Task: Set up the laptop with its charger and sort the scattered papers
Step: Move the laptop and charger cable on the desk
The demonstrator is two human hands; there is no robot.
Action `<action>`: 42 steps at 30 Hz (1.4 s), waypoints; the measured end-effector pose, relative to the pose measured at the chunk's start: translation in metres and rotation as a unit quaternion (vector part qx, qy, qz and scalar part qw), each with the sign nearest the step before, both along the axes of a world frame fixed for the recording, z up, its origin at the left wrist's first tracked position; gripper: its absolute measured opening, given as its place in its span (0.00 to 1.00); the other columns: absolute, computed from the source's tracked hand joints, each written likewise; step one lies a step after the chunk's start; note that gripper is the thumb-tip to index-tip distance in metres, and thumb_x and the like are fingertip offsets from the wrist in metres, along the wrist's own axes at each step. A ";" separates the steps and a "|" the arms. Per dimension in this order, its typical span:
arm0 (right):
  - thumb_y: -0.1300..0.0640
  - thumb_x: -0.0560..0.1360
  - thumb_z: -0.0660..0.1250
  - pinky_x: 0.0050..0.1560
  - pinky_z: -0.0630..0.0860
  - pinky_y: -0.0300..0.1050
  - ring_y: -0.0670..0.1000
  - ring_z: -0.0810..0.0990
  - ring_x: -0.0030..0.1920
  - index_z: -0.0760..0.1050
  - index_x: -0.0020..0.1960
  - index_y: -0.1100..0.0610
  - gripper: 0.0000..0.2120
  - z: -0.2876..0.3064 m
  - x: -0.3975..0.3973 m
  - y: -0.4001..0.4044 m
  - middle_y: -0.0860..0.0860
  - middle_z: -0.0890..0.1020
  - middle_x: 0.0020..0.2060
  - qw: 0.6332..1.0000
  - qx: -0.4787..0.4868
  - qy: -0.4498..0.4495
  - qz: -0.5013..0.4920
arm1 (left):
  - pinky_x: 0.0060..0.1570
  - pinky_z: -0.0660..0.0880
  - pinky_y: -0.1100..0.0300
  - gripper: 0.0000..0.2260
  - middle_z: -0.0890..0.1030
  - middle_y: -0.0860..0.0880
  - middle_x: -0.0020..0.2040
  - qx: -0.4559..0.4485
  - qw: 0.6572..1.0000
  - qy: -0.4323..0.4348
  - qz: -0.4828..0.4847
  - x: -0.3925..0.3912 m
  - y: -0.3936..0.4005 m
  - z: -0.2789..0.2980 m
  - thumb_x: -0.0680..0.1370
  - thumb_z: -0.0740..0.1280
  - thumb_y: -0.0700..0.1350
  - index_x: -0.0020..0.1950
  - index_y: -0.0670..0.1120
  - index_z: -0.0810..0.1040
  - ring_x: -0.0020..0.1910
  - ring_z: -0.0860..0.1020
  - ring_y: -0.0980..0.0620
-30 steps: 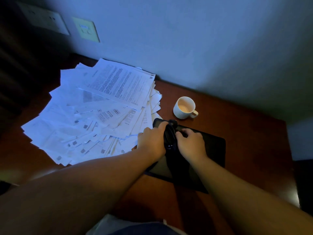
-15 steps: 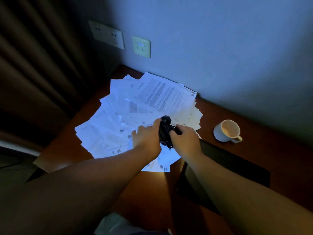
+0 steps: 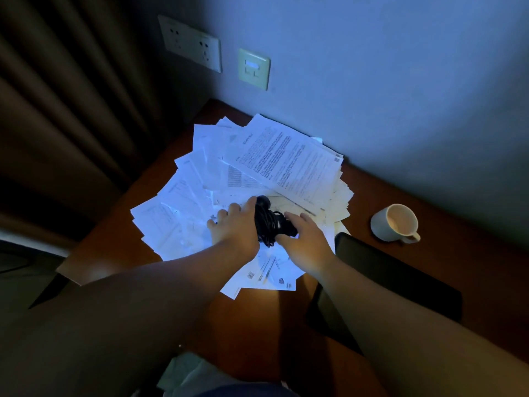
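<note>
Charger step is what's going on here, I'd say — both hands are on the coiled black charger (image 3: 270, 223), held just over the scattered papers (image 3: 257, 179). Left hand (image 3: 237, 227) has its grip wrapped on the bundle, right hand (image 3: 305, 239) clamped on the other side. Closed laptop (image 3: 395, 282) sits right of the papers, wall socket (image 3: 190, 43) beyond them. Next up is probably uncoiling the cord — papers unsorted.

Nothing here can be read: the papers (image 3: 257, 193) by the cup (image 3: 395, 223) carry dense printed lines and small square codes, all too blurred to make out.
</note>
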State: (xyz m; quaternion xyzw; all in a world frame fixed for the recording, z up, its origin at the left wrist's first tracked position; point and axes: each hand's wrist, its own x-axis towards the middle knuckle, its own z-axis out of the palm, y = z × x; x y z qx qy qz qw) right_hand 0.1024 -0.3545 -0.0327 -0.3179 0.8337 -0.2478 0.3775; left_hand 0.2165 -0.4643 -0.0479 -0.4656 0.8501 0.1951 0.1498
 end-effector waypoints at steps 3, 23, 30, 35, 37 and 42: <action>0.51 0.79 0.67 0.75 0.59 0.48 0.52 0.54 0.81 0.64 0.79 0.48 0.29 0.004 -0.009 0.015 0.50 0.58 0.81 1.000 0.024 0.015 -0.013 | 0.76 0.55 0.33 0.46 0.58 0.45 0.80 -0.032 0.998 0.035 -0.037 -0.004 0.011 0.008 0.76 0.71 0.47 0.82 0.58 0.42 0.80 0.55 0.39; 0.54 0.80 0.66 0.77 0.63 0.52 0.59 0.55 0.81 0.58 0.81 0.49 0.32 -0.007 -0.052 0.274 0.56 0.49 0.82 0.976 0.184 0.051 -0.107 | 0.73 0.62 0.36 0.30 0.67 0.44 0.75 0.043 0.903 0.006 -0.428 -0.084 0.225 -0.008 0.78 0.69 0.56 0.77 0.55 0.62 0.75 0.65 0.39; 0.52 0.81 0.65 0.79 0.58 0.54 0.59 0.49 0.82 0.54 0.82 0.49 0.33 -0.017 -0.043 0.338 0.57 0.46 0.82 0.972 0.219 0.031 -0.084 | 0.73 0.60 0.32 0.33 0.57 0.41 0.81 0.036 0.871 -0.056 -0.487 -0.097 0.290 -0.020 0.79 0.70 0.52 0.80 0.55 0.58 0.79 0.55 0.33; 0.52 0.82 0.63 0.79 0.56 0.53 0.59 0.48 0.82 0.54 0.82 0.48 0.32 -0.018 -0.031 0.365 0.56 0.49 0.82 0.974 0.220 0.041 -0.039 | 0.76 0.55 0.30 0.38 0.48 0.41 0.83 0.022 0.880 -0.045 -0.473 -0.095 0.300 -0.036 0.78 0.70 0.45 0.82 0.57 0.52 0.82 0.42 0.34; 0.52 0.82 0.62 0.79 0.59 0.54 0.59 0.50 0.81 0.55 0.82 0.47 0.31 -0.019 -0.027 0.370 0.55 0.51 0.82 0.974 0.220 0.049 -0.030 | 0.75 0.55 0.30 0.38 0.46 0.41 0.83 0.010 0.881 -0.047 -0.471 -0.095 0.301 -0.037 0.79 0.70 0.44 0.82 0.57 0.51 0.82 0.41 0.33; 0.51 0.82 0.61 0.71 0.71 0.51 0.57 0.66 0.73 0.63 0.78 0.49 0.25 -0.024 -0.016 0.374 0.54 0.65 0.74 0.974 0.216 0.071 -0.004 | 0.75 0.57 0.30 0.43 0.44 0.41 0.83 -0.005 0.873 -0.072 -0.482 -0.105 0.297 -0.033 0.76 0.74 0.46 0.82 0.57 0.51 0.81 0.42 0.30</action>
